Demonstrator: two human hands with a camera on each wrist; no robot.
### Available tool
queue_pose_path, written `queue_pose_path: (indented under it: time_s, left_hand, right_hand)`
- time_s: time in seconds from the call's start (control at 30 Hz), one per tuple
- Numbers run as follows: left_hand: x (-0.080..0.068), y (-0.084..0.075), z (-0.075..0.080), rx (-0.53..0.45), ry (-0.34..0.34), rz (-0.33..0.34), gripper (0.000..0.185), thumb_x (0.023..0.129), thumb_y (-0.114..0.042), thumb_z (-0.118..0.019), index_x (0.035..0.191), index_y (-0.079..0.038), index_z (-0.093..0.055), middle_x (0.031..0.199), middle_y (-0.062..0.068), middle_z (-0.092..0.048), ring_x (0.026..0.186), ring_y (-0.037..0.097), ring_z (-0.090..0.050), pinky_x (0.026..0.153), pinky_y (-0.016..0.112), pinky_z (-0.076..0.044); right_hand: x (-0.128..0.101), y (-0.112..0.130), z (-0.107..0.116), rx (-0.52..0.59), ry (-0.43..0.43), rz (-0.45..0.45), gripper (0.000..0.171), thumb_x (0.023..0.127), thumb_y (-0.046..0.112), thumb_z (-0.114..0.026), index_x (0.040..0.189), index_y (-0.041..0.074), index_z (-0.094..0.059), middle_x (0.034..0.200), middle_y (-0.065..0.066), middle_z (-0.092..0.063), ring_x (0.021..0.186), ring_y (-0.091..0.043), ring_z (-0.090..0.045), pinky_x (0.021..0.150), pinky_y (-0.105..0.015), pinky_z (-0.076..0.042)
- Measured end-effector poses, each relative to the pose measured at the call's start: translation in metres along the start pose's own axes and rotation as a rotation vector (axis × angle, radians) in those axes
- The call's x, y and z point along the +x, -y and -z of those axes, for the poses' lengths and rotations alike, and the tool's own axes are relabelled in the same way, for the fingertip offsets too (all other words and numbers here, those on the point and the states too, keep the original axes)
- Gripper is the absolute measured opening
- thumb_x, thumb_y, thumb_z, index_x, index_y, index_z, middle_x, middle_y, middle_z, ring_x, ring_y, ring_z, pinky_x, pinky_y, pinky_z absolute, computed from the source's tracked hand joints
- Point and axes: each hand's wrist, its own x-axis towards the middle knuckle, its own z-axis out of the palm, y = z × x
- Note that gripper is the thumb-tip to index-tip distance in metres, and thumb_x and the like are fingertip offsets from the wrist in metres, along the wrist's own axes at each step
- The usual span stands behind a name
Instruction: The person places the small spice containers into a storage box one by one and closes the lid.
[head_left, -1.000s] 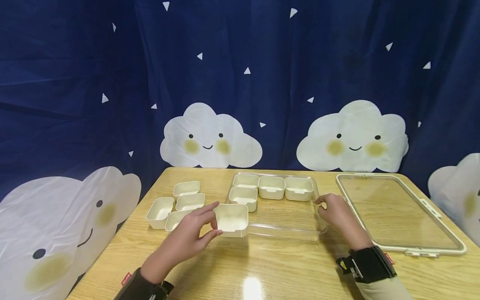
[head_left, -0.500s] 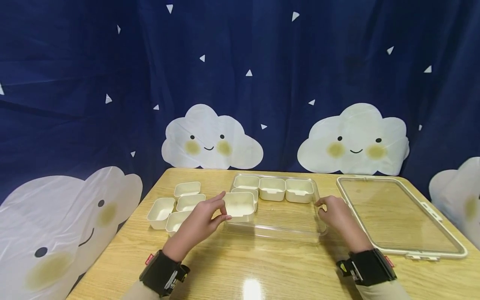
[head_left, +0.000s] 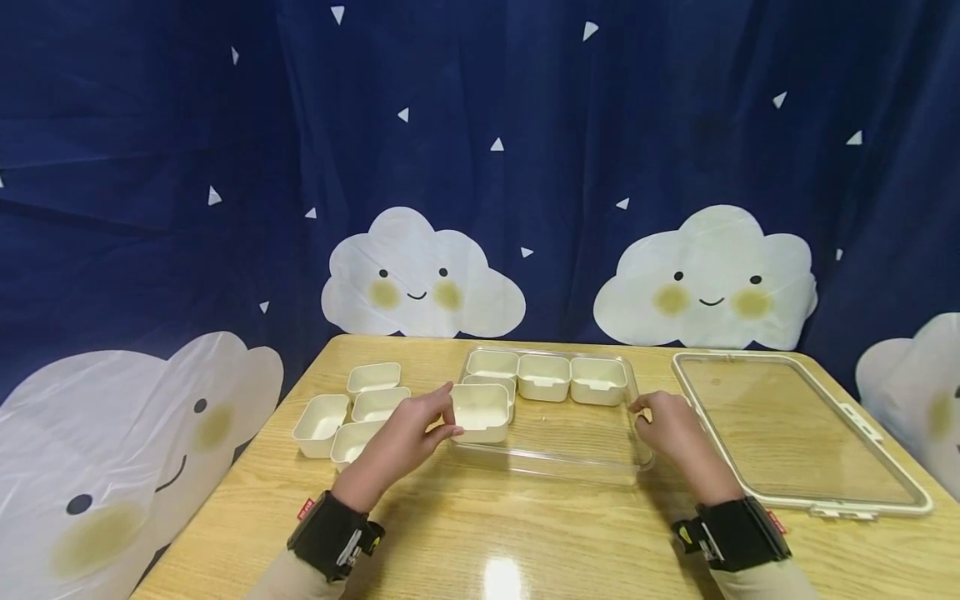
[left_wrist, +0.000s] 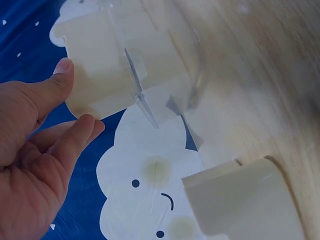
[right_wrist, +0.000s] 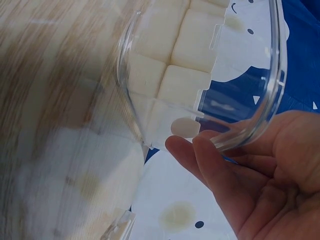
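Observation:
My left hand [head_left: 408, 433] pinches the left side of a cream plastic bin [head_left: 482, 410], thumb on one face and fingers on the other. In the head view that bin overlaps the front left part of a clear plastic box [head_left: 570, 469] and partly hides another cream bin behind it. Along the box's back stand three cream bins [head_left: 543, 377] in a row. At the box's right wall, my right hand [head_left: 671, 427] grips the clear rim [right_wrist: 274, 85] between thumb and fingers.
Left of the box, several loose cream bins [head_left: 318, 423] stand grouped on the wooden table [head_left: 585, 542]. A clear lid with a cream frame [head_left: 802, 425] lies flat at the right. Behind the table hangs a blue curtain [head_left: 555, 125] with cloud prints.
My left hand has carried the pinched bin right and away from me, from beside the box's left wall to over its front left part. The right hand keeps its place at the rim.

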Motion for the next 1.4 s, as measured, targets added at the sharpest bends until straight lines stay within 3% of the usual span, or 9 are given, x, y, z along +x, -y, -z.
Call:
queue_pose_path:
  time_s: [0.1,0.23,0.43,0.67,1.0,1.27,1.4]
  left_hand:
    - [0.0,0.003,-0.002,0.012,0.021,0.002,0.024,0.084,-0.006,-0.08,0.079,-0.009,-0.056,0.119,0.026,-0.069,0.129,0.039,-0.057,0.074,0.033,-0.052]
    - [-0.001,0.006,-0.004,0.021,0.063,0.021,0.023,0.086,-0.007,-0.078,0.08,-0.009,-0.055,0.129,0.029,-0.063,0.129,0.039,-0.057,0.086,0.041,-0.055]
    - [0.0,0.009,-0.005,0.046,0.124,0.021,0.019,0.089,-0.006,-0.074,0.083,-0.009,-0.056,0.133,0.03,-0.06,0.127,0.04,-0.058,0.082,0.039,-0.053]
    - [-0.002,0.01,-0.006,0.076,0.183,0.022,0.014,0.091,-0.006,-0.072,0.085,-0.009,-0.06,0.137,0.033,-0.056,0.121,0.042,-0.061,0.086,0.041,-0.056]
    - [-0.008,0.012,-0.009,0.111,0.171,-0.085,0.011,0.095,-0.003,-0.068,0.089,-0.007,-0.059,0.129,0.031,-0.062,0.109,0.038,-0.068,0.078,0.036,-0.055]
    - [-0.01,0.006,-0.011,0.156,0.266,0.054,0.017,0.1,-0.027,-0.065,0.097,-0.011,-0.061,0.131,0.025,-0.063,0.098,0.026,-0.066,0.086,0.042,-0.053]
    - [-0.011,0.005,-0.011,0.163,0.296,0.117,0.019,0.1,-0.034,-0.064,0.098,-0.015,-0.062,0.14,0.025,-0.057,0.123,0.038,-0.06,0.102,0.056,-0.046]
  right_hand:
    - [0.001,0.001,0.0,0.003,0.011,-0.004,0.02,0.076,-0.007,-0.062,0.091,-0.008,-0.075,0.089,-0.023,-0.073,0.088,-0.048,-0.068,0.067,-0.051,-0.054]
    - [0.001,0.002,0.001,0.003,0.013,-0.015,0.02,0.076,-0.007,-0.062,0.092,-0.008,-0.075,0.09,-0.024,-0.073,0.088,-0.048,-0.068,0.067,-0.051,-0.054]
    - [0.001,0.003,0.002,0.004,0.023,-0.033,0.02,0.078,-0.007,-0.063,0.093,-0.008,-0.075,0.092,-0.024,-0.073,0.088,-0.047,-0.068,0.065,-0.05,-0.053]
    - [0.001,0.002,0.0,0.006,0.014,-0.014,0.021,0.077,-0.008,-0.061,0.092,-0.008,-0.075,0.09,-0.024,-0.073,0.08,-0.044,-0.068,0.055,-0.041,-0.049]
    - [-0.001,0.003,-0.001,-0.001,-0.028,0.019,0.018,0.075,-0.009,-0.061,0.086,-0.007,-0.075,0.085,-0.021,-0.073,0.081,-0.043,-0.069,0.063,-0.05,-0.053]
    - [-0.001,0.004,-0.001,-0.016,-0.015,0.019,0.018,0.075,-0.01,-0.062,0.087,-0.007,-0.075,0.086,-0.021,-0.074,0.083,-0.045,-0.069,0.066,-0.051,-0.055]
    - [-0.001,0.004,-0.002,-0.018,-0.002,0.007,0.017,0.076,-0.01,-0.063,0.088,-0.008,-0.075,0.087,-0.022,-0.074,0.085,-0.046,-0.069,0.069,-0.052,-0.055]
